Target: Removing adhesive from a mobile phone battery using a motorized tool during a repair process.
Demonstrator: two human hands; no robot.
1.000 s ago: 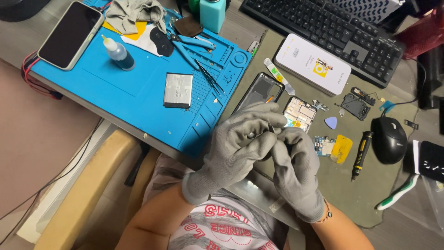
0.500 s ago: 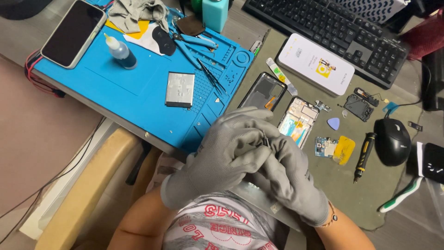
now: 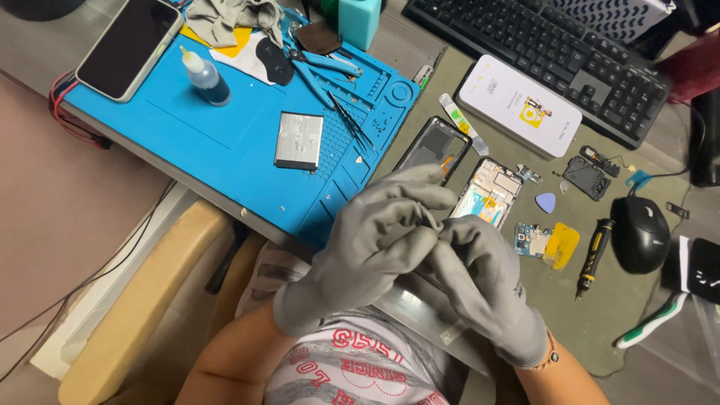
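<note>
Across the upper left of the desk lies a blue work mat point(image 3: 217, 142), the largest thing in view, with an olive-green mat point(image 3: 615, 300) spread beside it to the right. Beyond that, a black keyboard point(image 3: 547, 52) runs along the far edge, and a white flat box point(image 3: 517, 105) lies just in front of it. A dark-screened smartphone point(image 3: 127, 49) sits on the blue mat's far left corner.

Next in size come the person's two gloved hands, raised together over the near edge of the desk. The left hand point(image 3: 367, 247) in its grey glove has its fingers curled and pressed together, pinching a small thin thing point(image 3: 433, 218) between thumb and fingertips; it is too small to tell what it is. The right hand point(image 3: 480, 277) meets it from the right, its fingers bent and closed toward the same spot, touching the left hand's fingertips. Whether the right hand also grips the small thing cannot be told.

Just behind the hands lie a black phone frame point(image 3: 433, 146) and an opened phone body point(image 3: 491, 195), side by side on the olive mat. A black mouse point(image 3: 639, 234) rests further right. On the blue mat lie a silver battery point(image 3: 298, 141) and a small dropper bottle point(image 3: 206, 75). Smaller still are a black-and-yellow screwdriver point(image 3: 591, 256), a small circuit board point(image 3: 532, 240) and a blue pick point(image 3: 545, 202).
</note>
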